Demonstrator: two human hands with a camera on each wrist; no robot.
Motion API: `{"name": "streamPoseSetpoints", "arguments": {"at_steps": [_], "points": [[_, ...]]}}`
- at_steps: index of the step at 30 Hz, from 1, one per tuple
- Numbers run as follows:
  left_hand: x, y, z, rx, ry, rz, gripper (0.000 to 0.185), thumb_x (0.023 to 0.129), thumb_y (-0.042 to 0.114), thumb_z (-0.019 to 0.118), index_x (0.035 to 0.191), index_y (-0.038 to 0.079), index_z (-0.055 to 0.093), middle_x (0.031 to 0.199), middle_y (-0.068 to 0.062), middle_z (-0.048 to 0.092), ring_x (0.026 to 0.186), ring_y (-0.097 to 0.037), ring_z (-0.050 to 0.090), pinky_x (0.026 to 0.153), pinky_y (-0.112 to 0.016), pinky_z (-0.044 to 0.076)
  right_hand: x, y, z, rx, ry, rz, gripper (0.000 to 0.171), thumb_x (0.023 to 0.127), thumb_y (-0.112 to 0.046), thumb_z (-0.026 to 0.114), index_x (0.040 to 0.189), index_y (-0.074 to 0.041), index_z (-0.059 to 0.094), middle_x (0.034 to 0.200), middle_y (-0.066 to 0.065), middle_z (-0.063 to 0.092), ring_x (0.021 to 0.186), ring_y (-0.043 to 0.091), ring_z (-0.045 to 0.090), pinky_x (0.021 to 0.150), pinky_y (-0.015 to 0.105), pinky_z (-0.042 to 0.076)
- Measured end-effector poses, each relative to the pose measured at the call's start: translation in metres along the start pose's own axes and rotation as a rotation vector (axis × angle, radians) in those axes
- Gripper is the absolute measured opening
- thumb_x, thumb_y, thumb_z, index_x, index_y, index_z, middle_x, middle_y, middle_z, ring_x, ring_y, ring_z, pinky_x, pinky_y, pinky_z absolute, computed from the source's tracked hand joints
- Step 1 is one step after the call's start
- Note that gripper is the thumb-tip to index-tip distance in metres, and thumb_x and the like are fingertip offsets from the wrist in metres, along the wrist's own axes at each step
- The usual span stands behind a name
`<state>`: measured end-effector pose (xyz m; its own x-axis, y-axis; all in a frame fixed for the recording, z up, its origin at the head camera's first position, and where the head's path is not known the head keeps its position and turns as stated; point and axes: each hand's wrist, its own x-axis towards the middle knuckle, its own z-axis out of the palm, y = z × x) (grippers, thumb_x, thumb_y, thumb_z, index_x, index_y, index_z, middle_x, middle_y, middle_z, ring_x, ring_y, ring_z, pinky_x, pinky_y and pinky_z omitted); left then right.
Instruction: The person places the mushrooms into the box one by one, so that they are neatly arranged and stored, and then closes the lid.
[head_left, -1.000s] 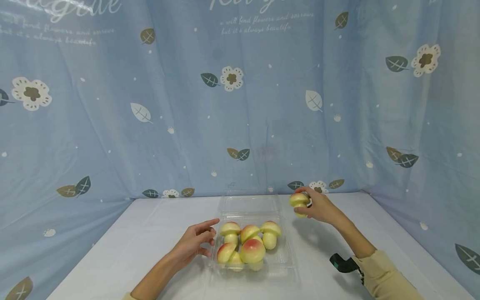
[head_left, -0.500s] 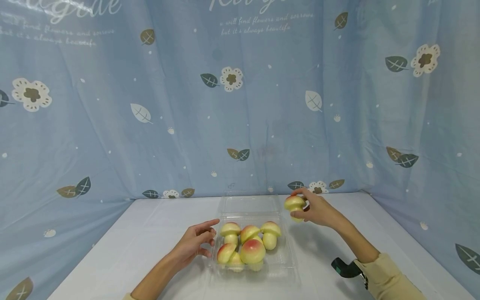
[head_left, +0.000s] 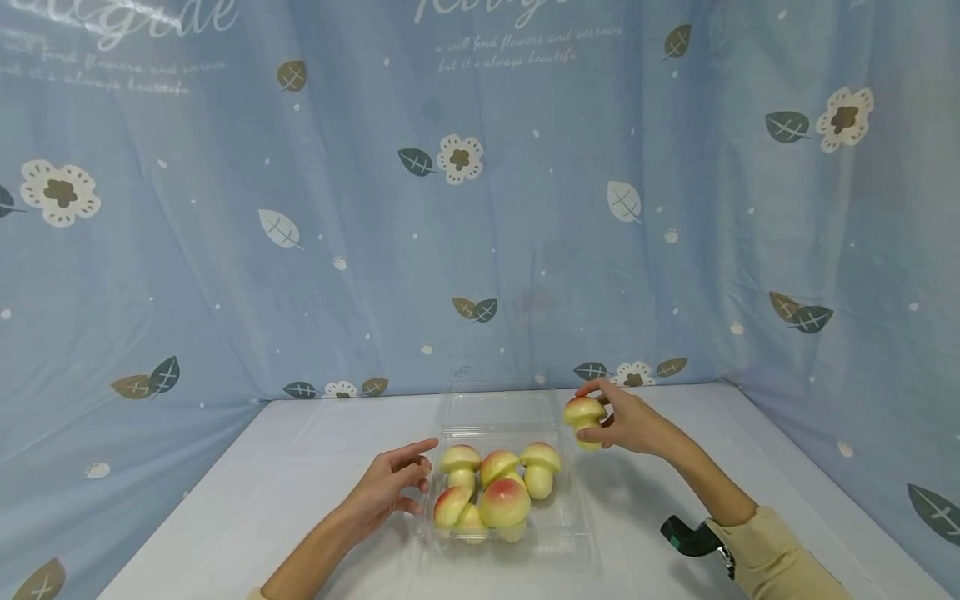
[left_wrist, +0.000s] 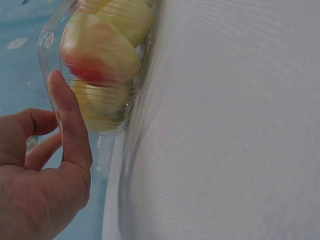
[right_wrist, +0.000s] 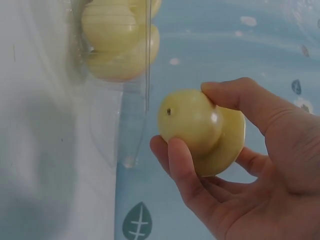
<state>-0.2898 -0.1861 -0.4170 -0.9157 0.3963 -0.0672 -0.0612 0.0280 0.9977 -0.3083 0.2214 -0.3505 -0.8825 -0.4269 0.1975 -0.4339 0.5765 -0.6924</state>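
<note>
My right hand holds a yellow-green toy mushroom with a reddish cap top, thumb and fingers around it. It is in the air just beyond the far right corner of a clear plastic box. In the right wrist view the stem end of the held mushroom faces the camera, a small dark hole in it. Several similar mushrooms lie in the box, some upright, some tilted. My left hand is at the box's left side, fingers loosely bent; in the left wrist view its fingertips touch the rim.
The box's hinged clear lid lies folded back behind it. A white-covered table is underneath, with a blue patterned curtain along its back and sides. A black device is attached near the right sleeve.
My right hand has carried the mushroom slightly left and down, nearer the box. My left hand and the mushrooms in the box have stayed in place.
</note>
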Motion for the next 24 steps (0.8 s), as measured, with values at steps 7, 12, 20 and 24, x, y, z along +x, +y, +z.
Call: {"name": "streamPoseSetpoints", "arguments": {"at_steps": [7, 12, 20, 24], "points": [[-0.001, 0.001, 0.001, -0.001, -0.001, -0.002, 0.056, 0.099, 0.014, 0.055, 0.151, 0.007, 0.036, 0.104, -0.004, 0.054, 0.074, -0.009, 0.056, 0.053, -0.024, 0.056, 0.0, -0.002, 0.0, 0.008, -0.036, -0.021, 0.061, 0.086, -0.022, 0.076, 0.135, -0.005, 0.043, 0.115, 0.022, 0.059, 0.078, 0.019, 0.067, 0.062, 0.039, 0.059], [-0.002, 0.003, 0.002, -0.005, 0.001, -0.007, 0.056, 0.099, 0.015, 0.055, 0.152, 0.007, 0.036, 0.104, -0.003, 0.054, 0.074, -0.009, 0.055, 0.053, -0.023, 0.055, -0.001, -0.005, 0.002, 0.041, -0.074, -0.03, 0.061, 0.086, -0.022, 0.075, 0.138, -0.008, 0.046, 0.115, 0.02, 0.059, 0.081, 0.02, 0.069, 0.064, 0.042, 0.059], [-0.002, 0.003, 0.002, -0.002, 0.005, -0.009, 0.057, 0.098, 0.013, 0.056, 0.151, 0.007, 0.036, 0.103, -0.003, 0.055, 0.075, -0.01, 0.055, 0.053, -0.024, 0.055, -0.002, -0.012, 0.005, 0.081, -0.126, -0.046, 0.059, 0.086, -0.021, 0.076, 0.134, -0.005, 0.046, 0.12, 0.024, 0.057, 0.08, 0.021, 0.068, 0.063, 0.044, 0.059], [-0.002, 0.002, 0.002, 0.001, 0.013, -0.009, 0.058, 0.097, 0.013, 0.056, 0.151, 0.007, 0.036, 0.103, -0.004, 0.055, 0.075, -0.01, 0.055, 0.053, -0.024, 0.054, -0.002, -0.013, 0.007, 0.095, -0.14, -0.046, 0.057, 0.086, -0.022, 0.076, 0.132, -0.007, 0.046, 0.121, 0.023, 0.056, 0.08, 0.02, 0.068, 0.062, 0.039, 0.059]]}}
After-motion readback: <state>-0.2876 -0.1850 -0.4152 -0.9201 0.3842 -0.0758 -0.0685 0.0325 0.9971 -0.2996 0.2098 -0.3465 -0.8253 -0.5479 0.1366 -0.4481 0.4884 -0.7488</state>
